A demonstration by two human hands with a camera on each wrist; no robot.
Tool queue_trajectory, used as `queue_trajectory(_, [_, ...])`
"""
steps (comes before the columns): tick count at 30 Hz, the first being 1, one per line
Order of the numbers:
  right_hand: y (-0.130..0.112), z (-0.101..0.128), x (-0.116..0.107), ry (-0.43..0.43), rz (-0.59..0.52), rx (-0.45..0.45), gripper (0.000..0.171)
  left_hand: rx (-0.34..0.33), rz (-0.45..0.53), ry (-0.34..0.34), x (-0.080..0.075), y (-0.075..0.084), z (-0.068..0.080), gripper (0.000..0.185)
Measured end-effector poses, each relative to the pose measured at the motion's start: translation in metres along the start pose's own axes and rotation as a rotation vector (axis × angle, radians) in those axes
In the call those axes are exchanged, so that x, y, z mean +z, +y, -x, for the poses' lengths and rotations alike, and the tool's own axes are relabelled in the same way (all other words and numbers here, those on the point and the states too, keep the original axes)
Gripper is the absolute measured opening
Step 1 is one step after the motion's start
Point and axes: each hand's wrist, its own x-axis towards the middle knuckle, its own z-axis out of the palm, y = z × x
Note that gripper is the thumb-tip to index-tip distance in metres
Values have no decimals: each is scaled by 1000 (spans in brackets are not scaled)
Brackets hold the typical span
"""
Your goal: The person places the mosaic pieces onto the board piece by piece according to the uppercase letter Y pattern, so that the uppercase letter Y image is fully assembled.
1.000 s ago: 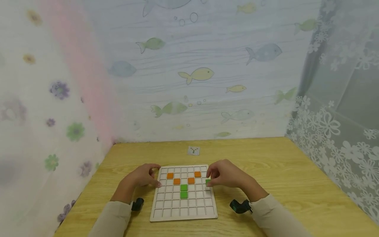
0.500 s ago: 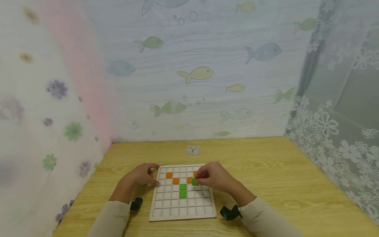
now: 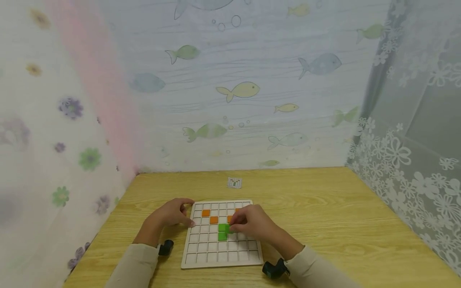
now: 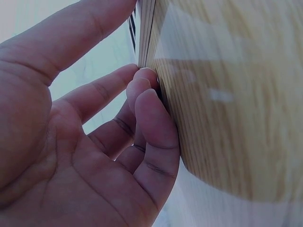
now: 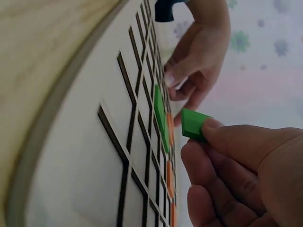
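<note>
A white gridded board [image 3: 213,258] lies on the wooden table. My left hand [image 3: 172,214] touches its left edge with spread thumb and index finger; in the left wrist view the other fingers bend loosely against the table. Between thumb and fingers, my right hand [image 3: 257,224] pinches a green square tile [image 5: 193,125]. That tile is held above the board, just right of two green tiles [image 3: 222,236] set one below the other in the grid. Orange tiles [image 3: 205,213] sit on squares farther back, and my right hand partly covers those on the right.
A small card [image 3: 234,183] with a printed grid pattern lies behind the board. Black devices [image 3: 166,248] are worn at both wrists. Patterned curtains [image 3: 248,132] border the table's back and sides.
My right hand has carried the green tile leftward from the board's right edge, then slightly nearer me, to beside the two green tiles. The left hand stays at the board's edge.
</note>
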Motion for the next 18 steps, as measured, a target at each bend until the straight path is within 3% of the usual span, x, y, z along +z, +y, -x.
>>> queue_trajectory(8, [-4,0,13,-30,-31,2,4,2,13,6,1,0,1,85])
queue_trajectory(18, [-9,1,23,-5,-3,-2,6,2,19,4,0,1,2,84])
